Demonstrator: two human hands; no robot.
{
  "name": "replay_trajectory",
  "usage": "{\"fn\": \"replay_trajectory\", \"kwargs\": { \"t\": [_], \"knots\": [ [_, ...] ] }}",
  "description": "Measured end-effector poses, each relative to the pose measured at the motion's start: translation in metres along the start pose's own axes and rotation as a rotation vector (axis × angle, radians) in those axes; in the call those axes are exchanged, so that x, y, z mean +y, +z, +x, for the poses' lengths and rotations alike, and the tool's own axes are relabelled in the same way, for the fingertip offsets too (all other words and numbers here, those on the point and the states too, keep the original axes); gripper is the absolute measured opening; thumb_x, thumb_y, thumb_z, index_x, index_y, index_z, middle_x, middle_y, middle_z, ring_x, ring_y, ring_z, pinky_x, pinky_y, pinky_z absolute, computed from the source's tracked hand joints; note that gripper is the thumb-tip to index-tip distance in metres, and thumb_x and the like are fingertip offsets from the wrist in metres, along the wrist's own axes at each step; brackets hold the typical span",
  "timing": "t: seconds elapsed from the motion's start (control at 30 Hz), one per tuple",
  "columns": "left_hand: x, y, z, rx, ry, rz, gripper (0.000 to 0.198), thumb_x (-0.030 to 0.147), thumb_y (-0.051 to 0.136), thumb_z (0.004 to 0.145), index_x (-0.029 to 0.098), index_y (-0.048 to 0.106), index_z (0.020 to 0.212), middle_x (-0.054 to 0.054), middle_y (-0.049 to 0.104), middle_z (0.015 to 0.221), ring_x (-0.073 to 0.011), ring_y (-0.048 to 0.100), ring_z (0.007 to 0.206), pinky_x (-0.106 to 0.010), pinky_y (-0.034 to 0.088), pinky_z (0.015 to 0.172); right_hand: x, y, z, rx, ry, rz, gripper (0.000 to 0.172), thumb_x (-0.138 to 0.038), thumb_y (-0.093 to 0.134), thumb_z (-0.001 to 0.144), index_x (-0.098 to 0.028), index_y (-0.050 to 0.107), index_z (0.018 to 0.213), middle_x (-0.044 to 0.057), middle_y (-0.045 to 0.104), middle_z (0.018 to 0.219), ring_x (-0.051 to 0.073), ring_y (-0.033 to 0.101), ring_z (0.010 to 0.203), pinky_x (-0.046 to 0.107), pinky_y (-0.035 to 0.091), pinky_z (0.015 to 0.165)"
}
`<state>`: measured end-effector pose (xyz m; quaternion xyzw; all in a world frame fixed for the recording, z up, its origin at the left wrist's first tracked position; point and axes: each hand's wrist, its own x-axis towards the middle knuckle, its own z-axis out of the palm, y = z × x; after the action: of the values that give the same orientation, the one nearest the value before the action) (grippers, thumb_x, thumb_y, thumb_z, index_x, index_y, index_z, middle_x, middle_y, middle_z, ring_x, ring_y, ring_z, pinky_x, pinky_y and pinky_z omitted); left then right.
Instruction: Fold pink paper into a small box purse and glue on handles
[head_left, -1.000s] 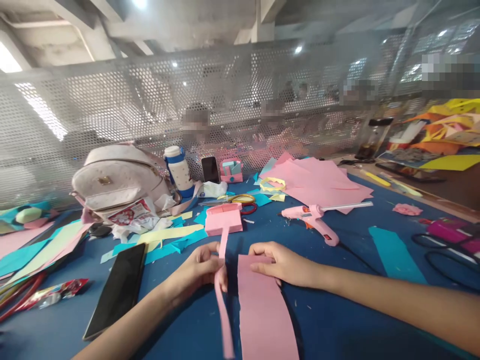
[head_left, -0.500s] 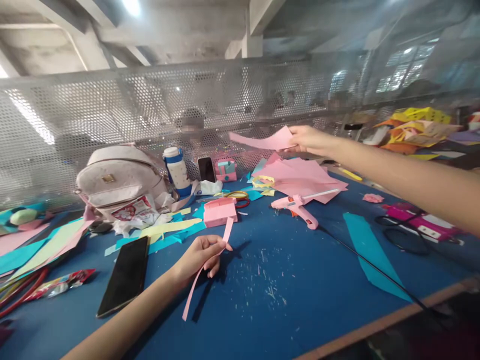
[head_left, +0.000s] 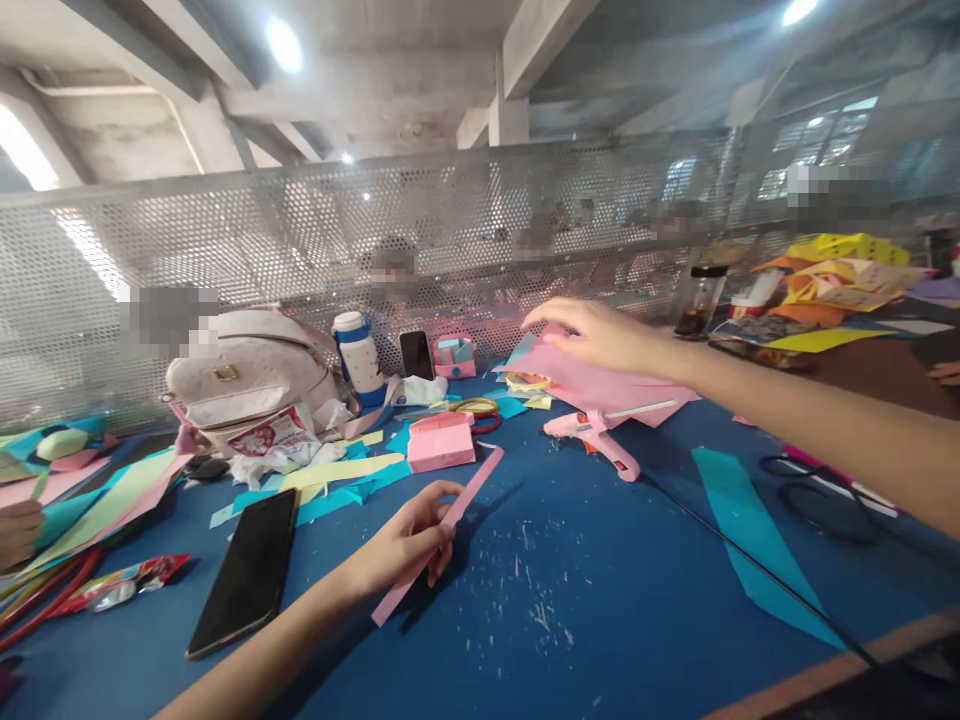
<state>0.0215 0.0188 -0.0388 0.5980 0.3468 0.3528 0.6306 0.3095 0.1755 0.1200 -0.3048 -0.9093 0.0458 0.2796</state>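
Observation:
Between the thumb and fingers of my left hand (head_left: 421, 535) is a narrow pink paper strip (head_left: 472, 492), held slantwise above the blue table. My right hand (head_left: 581, 330) is over the pile of pink paper sheets (head_left: 630, 392), fingers apart and bent slightly down, with nothing seen gripped in it. A pink glue gun (head_left: 596, 440) lies just in front of the pile, its black cord running right. A small pink paper box (head_left: 441, 442) sits beyond my left hand.
A black phone (head_left: 246, 572) lies left of my left forearm. Scissors (head_left: 484, 410), a bottle (head_left: 358, 358) and a backpack (head_left: 251, 375) stand or lie farther back. At right is a blue paper piece (head_left: 757, 545). Another person's hand (head_left: 19, 530) shows at far left.
The pink sheet held in my right hand has been let go onto the pile, and that hand has lowered with its fingers open. The strip in my left hand has turned.

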Motion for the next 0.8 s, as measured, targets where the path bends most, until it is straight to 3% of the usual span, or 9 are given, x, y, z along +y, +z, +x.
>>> {"fn": "replay_trajectory", "kwargs": {
  "t": [0.13,0.23,0.37,0.47,0.57,0.8],
  "knots": [
    [0.013,0.011,-0.003,-0.013,0.007,0.094,0.038,0.041,0.061,0.088,0.019,0.048,0.117,0.001,0.054,0.079,-0.0077,0.050,0.056,-0.020,0.044,0.055,-0.079,0.045,-0.038,-0.231,-0.383,-0.100,0.030,-0.028,0.054,0.092,-0.022,0.062,0.121,0.008,0.062,0.124,0.027,0.051,0.120,0.047,0.034,0.104],
    [0.018,0.016,-0.002,0.016,-0.008,0.126,0.035,0.039,0.063,0.087,0.018,0.052,0.112,0.002,0.054,0.077,-0.0078,0.050,0.058,-0.021,0.043,0.058,-0.103,0.080,-0.059,-0.363,-0.397,-0.101,0.034,-0.034,0.060,0.090,-0.018,0.061,0.120,0.012,0.068,0.111,0.028,0.060,0.104,0.042,0.043,0.090],
    [0.014,0.009,0.001,0.115,-0.076,0.181,0.029,0.039,0.070,0.081,0.015,0.060,0.092,0.004,0.052,0.063,-0.0074,0.050,0.050,-0.018,0.038,0.048,-0.089,0.106,-0.061,-0.439,-0.086,0.133,0.014,-0.023,0.058,0.090,-0.022,0.069,0.098,0.002,0.070,0.074,0.018,0.064,0.066,0.030,0.044,0.067],
    [0.015,-0.003,0.003,0.207,-0.122,0.251,0.027,0.037,0.074,0.076,0.012,0.063,0.076,0.004,0.053,0.054,-0.0066,0.049,0.044,-0.017,0.030,0.042,-0.071,0.115,-0.061,-0.510,0.116,0.470,0.010,-0.026,0.062,0.086,-0.020,0.071,0.084,-0.002,0.066,0.064,0.012,0.058,0.050,0.024,0.042,0.056],
    [0.020,-0.014,0.004,0.308,-0.087,0.259,0.024,0.034,0.076,0.073,0.012,0.066,0.071,0.003,0.056,0.054,-0.0066,0.050,0.044,-0.016,0.030,0.042,-0.057,0.120,-0.067,-0.531,0.226,0.654,0.013,-0.031,0.067,0.081,-0.019,0.072,0.086,-0.001,0.066,0.066,0.012,0.057,0.053,0.022,0.040,0.052],
    [0.027,-0.035,0.007,0.427,-0.008,0.330,0.014,0.028,0.073,0.076,0.015,0.071,0.075,-0.001,0.065,0.062,-0.0101,0.059,0.055,-0.018,0.041,0.051,-0.033,0.125,-0.077,-0.452,0.277,0.692,0.015,-0.032,0.063,0.084,-0.019,0.071,0.084,0.001,0.067,0.073,0.014,0.057,0.064,0.024,0.040,0.057]
  ]
}}
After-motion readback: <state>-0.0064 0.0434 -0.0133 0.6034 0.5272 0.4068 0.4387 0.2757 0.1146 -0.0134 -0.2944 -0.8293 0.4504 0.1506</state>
